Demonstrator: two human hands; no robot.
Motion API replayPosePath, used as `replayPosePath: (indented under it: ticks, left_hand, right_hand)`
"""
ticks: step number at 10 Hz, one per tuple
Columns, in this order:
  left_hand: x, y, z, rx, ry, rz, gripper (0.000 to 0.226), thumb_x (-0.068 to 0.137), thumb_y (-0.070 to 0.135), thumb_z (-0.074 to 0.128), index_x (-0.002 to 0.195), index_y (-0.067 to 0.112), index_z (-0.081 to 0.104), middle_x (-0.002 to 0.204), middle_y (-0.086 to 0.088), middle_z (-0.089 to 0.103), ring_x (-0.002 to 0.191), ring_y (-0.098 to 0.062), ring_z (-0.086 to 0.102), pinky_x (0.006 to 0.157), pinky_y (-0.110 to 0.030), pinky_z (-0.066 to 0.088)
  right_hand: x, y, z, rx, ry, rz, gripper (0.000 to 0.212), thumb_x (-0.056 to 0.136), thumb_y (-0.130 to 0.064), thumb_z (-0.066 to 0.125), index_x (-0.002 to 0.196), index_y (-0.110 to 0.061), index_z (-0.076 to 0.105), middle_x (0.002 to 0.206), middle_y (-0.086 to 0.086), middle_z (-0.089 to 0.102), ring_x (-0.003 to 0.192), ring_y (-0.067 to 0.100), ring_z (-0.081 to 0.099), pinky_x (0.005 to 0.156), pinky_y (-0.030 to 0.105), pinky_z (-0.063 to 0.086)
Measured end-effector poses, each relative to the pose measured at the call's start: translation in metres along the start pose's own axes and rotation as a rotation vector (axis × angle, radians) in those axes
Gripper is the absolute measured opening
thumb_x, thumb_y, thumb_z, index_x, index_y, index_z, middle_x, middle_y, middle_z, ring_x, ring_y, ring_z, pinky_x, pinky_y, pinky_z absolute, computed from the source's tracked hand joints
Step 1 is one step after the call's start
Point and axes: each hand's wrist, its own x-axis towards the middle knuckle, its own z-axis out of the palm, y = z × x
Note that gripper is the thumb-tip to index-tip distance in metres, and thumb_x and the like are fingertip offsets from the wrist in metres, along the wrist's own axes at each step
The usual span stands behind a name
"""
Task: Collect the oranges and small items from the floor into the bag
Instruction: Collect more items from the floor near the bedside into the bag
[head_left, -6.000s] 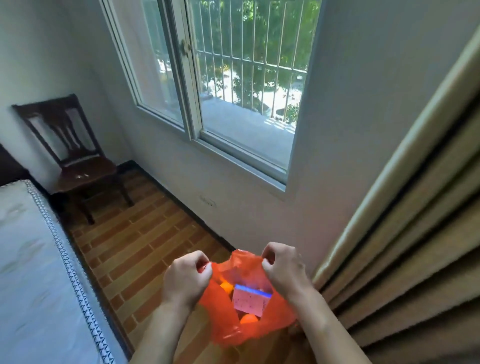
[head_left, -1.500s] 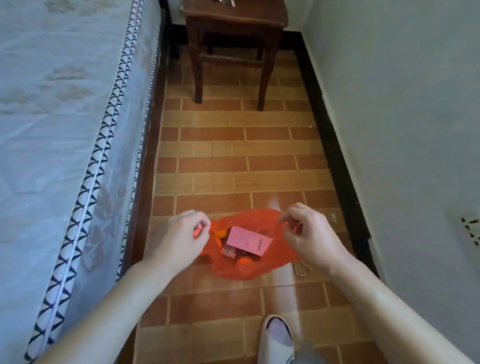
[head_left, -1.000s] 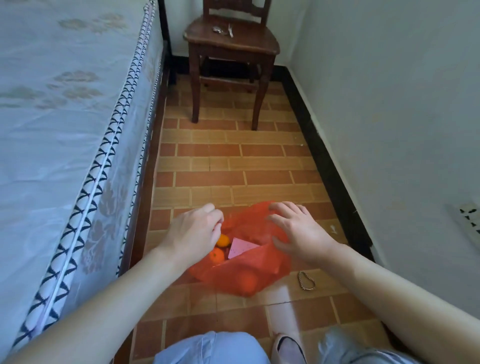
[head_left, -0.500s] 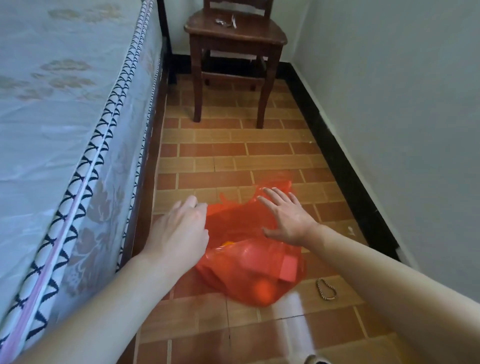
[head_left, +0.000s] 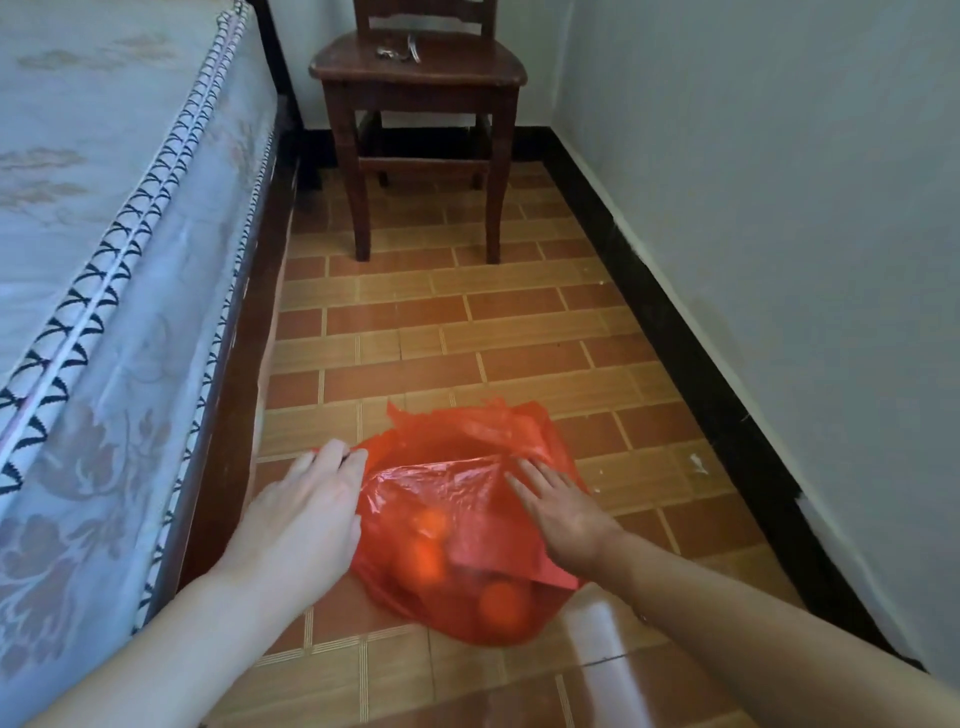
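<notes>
A red plastic bag (head_left: 457, 499) lies on the brick-patterned floor, its mouth slumped toward the chair. Oranges (head_left: 501, 605) show through the thin plastic near its lower end. My left hand (head_left: 306, 514) hovers at the bag's left edge, fingers relaxed and straight, fingertips by the plastic rim. My right hand (head_left: 563, 506) lies flat on the bag's right side with fingers spread. Neither hand grips anything. The pink card seen before is hidden under the plastic.
A bed (head_left: 104, 270) with a patterned cover runs along the left. A dark wooden chair (head_left: 421, 119) stands at the far end with small metal items (head_left: 397, 49) on its seat. A white wall with black skirting (head_left: 691, 364) borders the right.
Both hands let go of the bag's rim and opened. The bag slumped onto the floor and its mouth fell over the contents. The small chain on the floor has left the view.
</notes>
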Motion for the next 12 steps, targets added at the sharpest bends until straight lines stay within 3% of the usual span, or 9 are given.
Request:
replayPosePath:
  ticks: [2,3,4,5,6,7,8,11,12]
  left_hand:
    - [0.006,-0.008,-0.010,0.022,-0.027,-0.140,0.057,0.093,0.034,0.064,0.146,0.019,0.049,0.125,0.006,0.049,0.113,-0.018,0.057,0.077,-0.032,0.059]
    - [0.006,-0.007,-0.003,0.019,-0.057,-0.156,0.055,0.096,0.032,0.061,0.148,0.023,0.046,0.129,0.007,0.049,0.112,-0.016,0.057,0.075,-0.027,0.058]
    - [0.008,-0.002,0.001,0.013,-0.027,-0.143,0.052,0.101,0.030,0.055,0.151,0.023,0.041,0.136,0.006,0.047,0.118,-0.015,0.055,0.081,-0.026,0.056]
    - [0.019,0.005,-0.017,0.073,-0.099,-0.177,0.046,0.107,0.018,0.045,0.152,0.018,0.036,0.147,-0.002,0.044,0.128,-0.022,0.052,0.097,-0.030,0.050]
    - [0.017,0.000,-0.007,0.085,-0.054,-0.147,0.045,0.105,0.020,0.047,0.150,0.019,0.040,0.142,0.000,0.046,0.125,-0.023,0.053,0.097,-0.034,0.052]
    - [0.004,-0.006,0.002,0.042,-0.024,-0.101,0.052,0.099,0.026,0.056,0.149,0.019,0.044,0.134,0.004,0.048,0.120,-0.019,0.052,0.090,-0.034,0.056]
    - [-0.002,-0.005,0.016,0.042,-0.009,-0.013,0.066,0.095,0.032,0.061,0.155,0.017,0.039,0.142,0.004,0.044,0.128,-0.020,0.046,0.097,-0.039,0.054]
    - [-0.010,0.011,0.038,0.042,-0.072,0.093,0.070,0.099,0.033,0.060,0.160,0.017,0.030,0.152,0.002,0.040,0.137,-0.020,0.041,0.106,-0.041,0.049]
    - [-0.013,0.018,0.040,0.054,-0.086,0.118,0.070,0.099,0.031,0.059,0.160,0.016,0.030,0.151,0.001,0.040,0.135,-0.021,0.042,0.104,-0.042,0.050]
  right_hand:
    - [-0.019,0.017,0.034,0.027,-0.247,-0.090,0.056,0.092,-0.031,0.060,0.147,-0.027,0.049,0.158,0.005,0.037,0.133,0.033,0.054,0.108,0.045,0.047]
    - [-0.027,0.007,0.023,-0.179,-0.130,-0.278,0.037,0.085,-0.035,0.056,0.117,-0.020,0.067,0.137,0.007,0.056,0.124,0.031,0.056,0.100,0.049,0.044]
    - [-0.031,-0.019,-0.016,-0.165,0.370,-0.479,0.023,0.086,-0.032,0.057,0.099,-0.015,0.067,0.125,0.007,0.062,0.117,0.030,0.056,0.100,0.052,0.040]
    - [-0.012,-0.035,-0.044,-0.014,0.527,-0.461,0.045,0.087,-0.034,0.058,0.127,-0.015,0.063,0.141,0.007,0.057,0.133,0.029,0.049,0.109,0.049,0.037]
    - [0.022,-0.050,-0.049,0.042,0.332,-0.389,0.082,0.086,-0.044,0.057,0.159,-0.015,0.031,0.165,0.007,0.030,0.155,0.026,0.021,0.124,0.047,0.022]
    - [0.042,-0.069,-0.022,0.049,0.064,-0.362,0.104,0.089,-0.051,0.059,0.165,-0.015,-0.003,0.173,0.010,0.003,0.160,0.026,0.003,0.128,0.051,0.012]
    - [0.028,-0.086,0.015,0.038,-0.066,-0.409,0.107,0.091,-0.053,0.058,0.164,-0.015,-0.012,0.173,0.014,0.002,0.158,0.031,0.014,0.126,0.050,0.019]
    - [-0.048,-0.101,0.059,0.121,-0.347,-0.426,0.104,0.093,-0.044,0.065,0.165,-0.014,-0.003,0.171,0.014,0.011,0.152,0.033,0.029,0.121,0.047,0.026]
    - [-0.063,-0.108,0.065,-0.047,-0.297,-0.516,0.083,0.092,-0.046,0.062,0.160,-0.011,0.028,0.165,0.018,0.027,0.139,0.036,0.044,0.114,0.051,0.035]
